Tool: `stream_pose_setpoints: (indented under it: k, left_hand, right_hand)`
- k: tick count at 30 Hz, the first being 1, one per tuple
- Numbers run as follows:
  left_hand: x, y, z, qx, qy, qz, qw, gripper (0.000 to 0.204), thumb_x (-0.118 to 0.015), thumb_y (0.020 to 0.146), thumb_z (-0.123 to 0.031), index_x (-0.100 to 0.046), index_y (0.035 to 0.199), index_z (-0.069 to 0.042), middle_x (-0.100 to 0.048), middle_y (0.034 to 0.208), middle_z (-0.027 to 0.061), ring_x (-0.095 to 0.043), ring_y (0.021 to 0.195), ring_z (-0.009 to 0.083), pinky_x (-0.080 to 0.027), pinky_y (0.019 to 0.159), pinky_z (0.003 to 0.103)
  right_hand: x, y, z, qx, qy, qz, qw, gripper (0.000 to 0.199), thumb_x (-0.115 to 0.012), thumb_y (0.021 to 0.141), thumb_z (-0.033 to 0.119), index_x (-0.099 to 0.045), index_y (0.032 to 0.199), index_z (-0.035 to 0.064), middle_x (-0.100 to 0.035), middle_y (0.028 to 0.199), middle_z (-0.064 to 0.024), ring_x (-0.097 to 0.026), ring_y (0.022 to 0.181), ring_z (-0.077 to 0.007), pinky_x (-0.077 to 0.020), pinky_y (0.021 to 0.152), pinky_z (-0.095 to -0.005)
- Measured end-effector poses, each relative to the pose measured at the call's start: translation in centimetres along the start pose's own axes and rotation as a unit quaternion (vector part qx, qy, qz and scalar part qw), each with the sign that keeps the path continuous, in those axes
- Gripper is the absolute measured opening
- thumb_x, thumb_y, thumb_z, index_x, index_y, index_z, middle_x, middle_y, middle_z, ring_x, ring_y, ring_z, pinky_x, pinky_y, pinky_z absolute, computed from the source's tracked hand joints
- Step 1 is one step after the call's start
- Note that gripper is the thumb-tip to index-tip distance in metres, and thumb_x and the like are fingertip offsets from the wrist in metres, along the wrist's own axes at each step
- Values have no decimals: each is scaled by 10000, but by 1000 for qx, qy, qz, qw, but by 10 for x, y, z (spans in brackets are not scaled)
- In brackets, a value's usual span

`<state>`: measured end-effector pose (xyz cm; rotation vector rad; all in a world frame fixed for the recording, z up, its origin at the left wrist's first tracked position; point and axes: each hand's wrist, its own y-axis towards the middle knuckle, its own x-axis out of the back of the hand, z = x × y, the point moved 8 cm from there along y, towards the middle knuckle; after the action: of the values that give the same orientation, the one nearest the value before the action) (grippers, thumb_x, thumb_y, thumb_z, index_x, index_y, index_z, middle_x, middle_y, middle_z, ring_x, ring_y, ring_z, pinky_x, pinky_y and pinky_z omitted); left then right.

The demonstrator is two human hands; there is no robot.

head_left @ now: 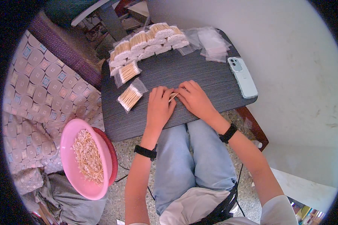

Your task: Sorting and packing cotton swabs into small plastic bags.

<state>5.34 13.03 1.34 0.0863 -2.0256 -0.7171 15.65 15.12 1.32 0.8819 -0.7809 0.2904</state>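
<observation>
Both hands meet over the dark table near its front edge, fingers curled around a few cotton swabs [173,96] whose wooden sticks show between them. My left hand [160,103] grips the swabs from the left side, and my right hand [193,98] closes on them from the right. The swab tips are mostly covered by my fingers. Left of my left hand lies a clear bag of cotton swabs [130,97], with another filled bag [129,72] just behind it. Farther back, several filled bags [139,40] are stacked in a long pile.
Flat clear zip bags [213,42] lie at the table's back right. A pale blue phone [244,78] rests along the right edge. Left of the table [116,125], a pink basin [69,165] holds many loose swabs. A wall [289,67] rises on the right.
</observation>
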Motion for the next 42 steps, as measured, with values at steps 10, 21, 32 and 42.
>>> stream_pose_setpoints:
  k: [10, 21, 32, 42]
  left_hand:
    - [-10, 0, 3, -8, 51, 11, 999, 191, -617, 817, -142, -532, 954, -40, -514, 944, 113, -488, 902, 298, -398, 794, 407]
    - [-16, -1, 6, 7, 86, 50, 995, 140, -524, 896, -161, -535, 938, -27, -506, 933, 138, -477, 906, 318, -383, 812, 427]
    - [-9, -1, 5, 25, 25, 52, 998, 155, -524, 904, -163, -537, 935, -12, -543, 867, 132, -522, 870, 306, -383, 830, 414]
    - [-12, 0, 2, 3, -19, 76, 997, 202, -500, 910, -135, -533, 1070, -16, -521, 932, 173, -502, 896, 344, -401, 809, 416]
  right_hand:
    - [-8, 2, -1, -4, -50, 10, 999, 142, -520, 800, 113, -566, 917, 46, -517, 903, -112, -502, 892, -289, -426, 791, -391]
    - [-8, 4, 0, -39, -15, 36, 998, 216, -527, 852, 59, -522, 1062, 6, -522, 1066, -150, -499, 999, -322, -400, 869, -405]
    - [9, 4, 0, -90, 120, -15, 989, 266, -517, 913, 105, -520, 1172, 44, -518, 1143, -171, -546, 1042, -358, -477, 847, -397]
    - [1, 4, -12, -80, 86, 9, 993, 167, -526, 921, 141, -572, 996, -1, -586, 914, -139, -554, 904, -322, -450, 784, -387]
